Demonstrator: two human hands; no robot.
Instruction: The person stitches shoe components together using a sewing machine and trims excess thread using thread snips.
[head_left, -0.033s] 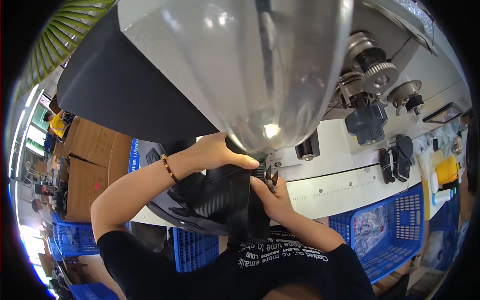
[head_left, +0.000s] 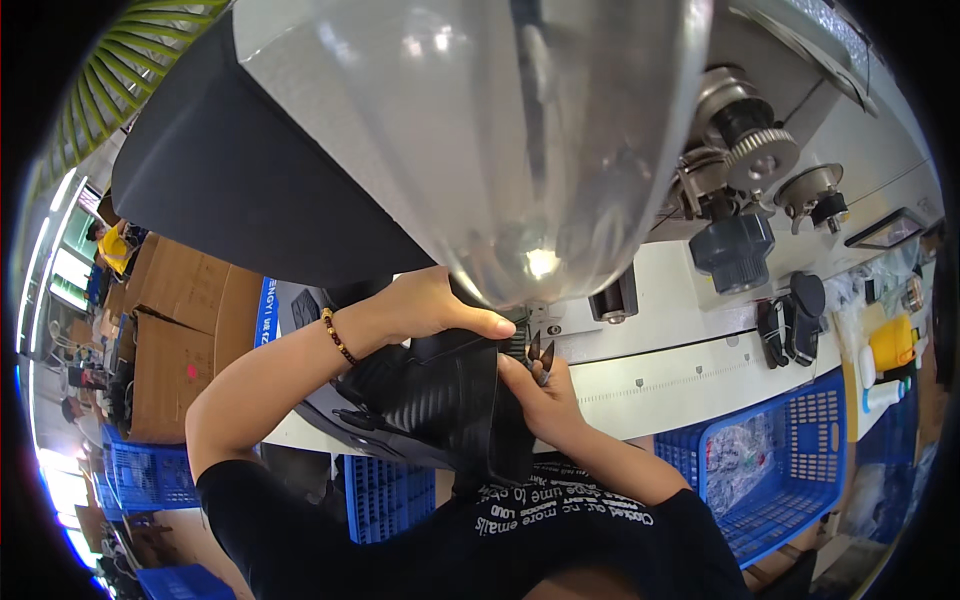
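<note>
A black, glossy ribbed work piece (head_left: 425,400), perhaps part of a bag, lies bunched over the front of a sewing machine under the big clear shield. My left hand (head_left: 435,308) rests on its far side, thumb stretched over the upper edge. The shield and machine hide its other fingers. My right hand (head_left: 548,400) pinches the right edge of the piece with the thumb. From its closed fingers stick the two dark pointed blades of thread snips (head_left: 542,354). Both thumbs are close together beside the machine's working area, where the needle is hidden.
A clear rounded shield (head_left: 470,150) looms over my hands. Metal tension knobs (head_left: 750,150) sit on the machine at right. On the white bed lies a black clip-like object (head_left: 792,320). A blue basket (head_left: 765,540) with plastic-wrapped stuff stands right; cardboard boxes (head_left: 175,370) stand left.
</note>
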